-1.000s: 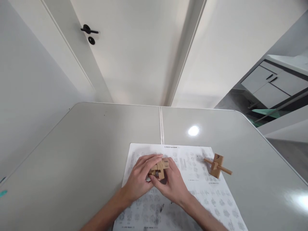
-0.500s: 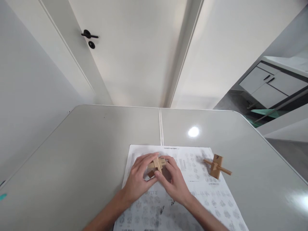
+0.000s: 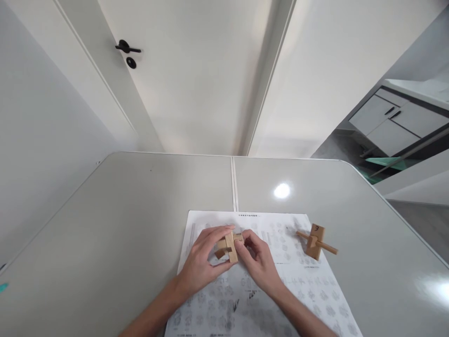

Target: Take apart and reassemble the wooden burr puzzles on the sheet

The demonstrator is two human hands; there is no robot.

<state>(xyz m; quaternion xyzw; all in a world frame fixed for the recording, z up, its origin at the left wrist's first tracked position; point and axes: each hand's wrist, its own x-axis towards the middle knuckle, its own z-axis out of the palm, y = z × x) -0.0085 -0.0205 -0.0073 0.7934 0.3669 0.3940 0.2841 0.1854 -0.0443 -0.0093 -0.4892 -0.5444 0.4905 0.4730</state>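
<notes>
Interlocked wooden puzzle pieces (image 3: 230, 245) are held between my two hands, just above a printed sheet. My left hand (image 3: 202, 256) is closed on them from the left, its fingers over the top and thumb at the lower end of an upright notched bar. From the right, my right hand (image 3: 258, 262) pinches a short piece that sticks out sideways, thumb in front and fingers behind. Part of the puzzle is covered by my fingers. To the right, other joined wooden pieces (image 3: 313, 243) lie on the sheet's edge: a marked flat block with a rod across it.
Under my hands lies the white sheet (image 3: 294, 299) with rows of small printed diagrams. It rests on a grey table (image 3: 140, 210) with a seam down its middle. Beyond stand a white door (image 3: 196, 84) and, far right, a white cabinet (image 3: 403, 119). A small green thing (image 3: 3, 287) shows at left.
My right thumb has moved up from the bar's lower end to the side piece, and the right fingers have curled in. The upright bar now shows more fully. My left hand stays around the puzzle.
</notes>
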